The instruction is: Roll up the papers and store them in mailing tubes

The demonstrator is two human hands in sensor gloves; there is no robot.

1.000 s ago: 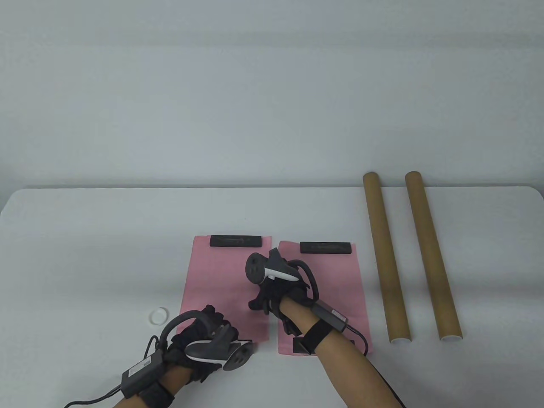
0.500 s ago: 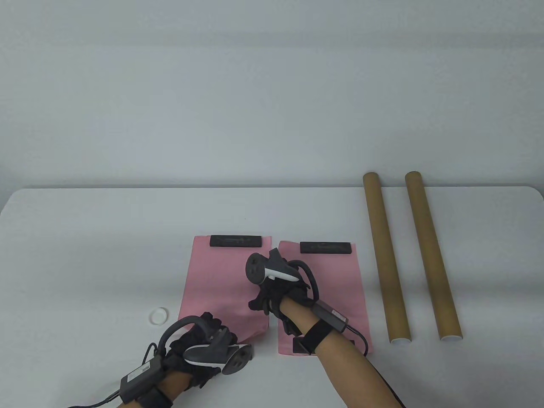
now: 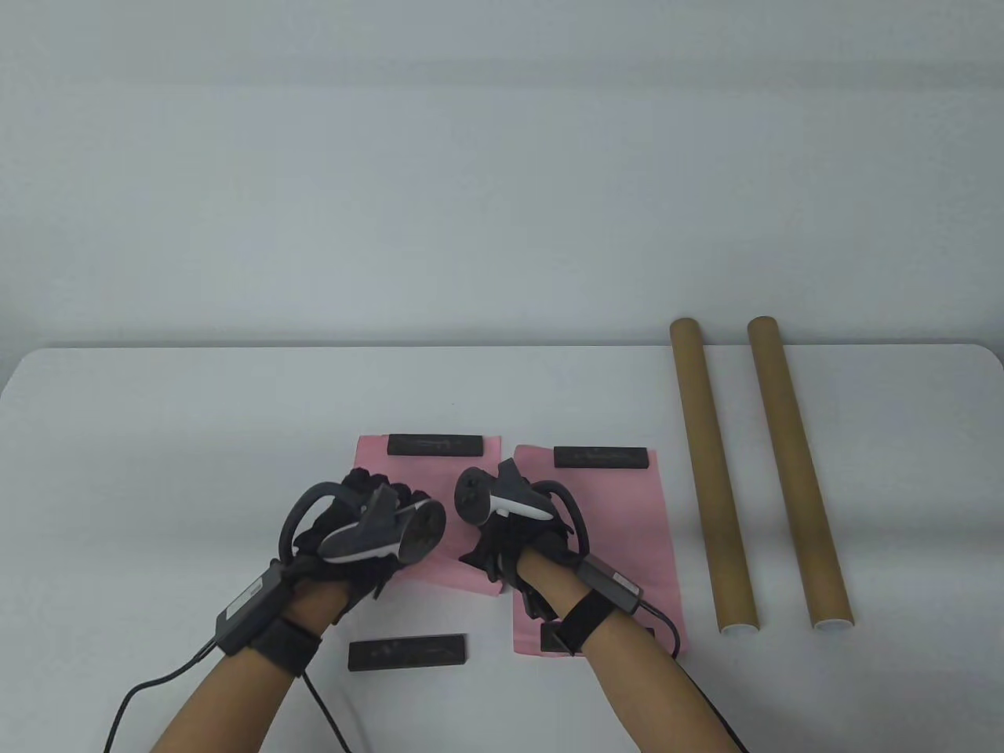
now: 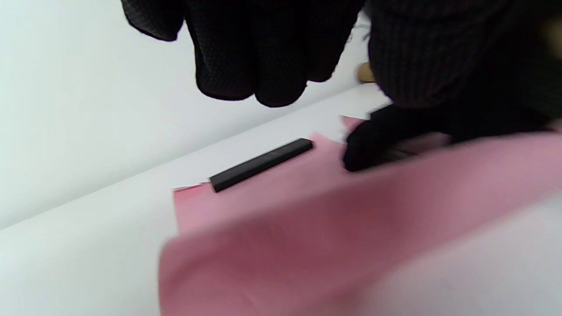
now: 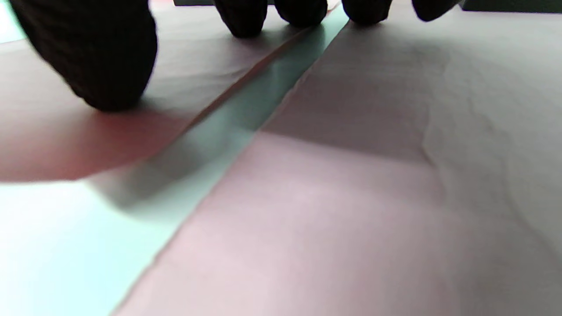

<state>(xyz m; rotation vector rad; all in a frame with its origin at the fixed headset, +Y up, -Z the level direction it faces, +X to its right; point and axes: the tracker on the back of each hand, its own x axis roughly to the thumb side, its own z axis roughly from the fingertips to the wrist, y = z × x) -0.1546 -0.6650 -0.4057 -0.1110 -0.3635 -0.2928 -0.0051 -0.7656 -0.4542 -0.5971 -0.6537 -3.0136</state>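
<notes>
Two pink papers lie side by side on the white table point(image 3: 157, 439). My left hand point(image 3: 369, 510) holds the near part of the left paper point(image 3: 439, 486) lifted and folded back toward the far end. The raised fold fills the front of the left wrist view point(image 4: 307, 228). My right hand point(image 3: 502, 545) rests open across the gap between the papers, fingertips point(image 5: 241, 17) down, thumb on the left paper point(image 5: 66, 145). The right paper point(image 3: 620, 541) lies flat. Two brown mailing tubes point(image 3: 710, 471) point(image 3: 796, 471) lie to the right.
Black weight bars sit on the far ends of the left paper point(image 3: 435, 445) and the right paper point(image 3: 602, 456). Another bar point(image 3: 408, 652) lies on bare table near the front. A dark bar point(image 3: 553, 637) shows partly under my right wrist.
My left hand moved away from me with the left paper's near edge, folding it back. The front weight bar now lies uncovered on the table. My right hand stayed put.
</notes>
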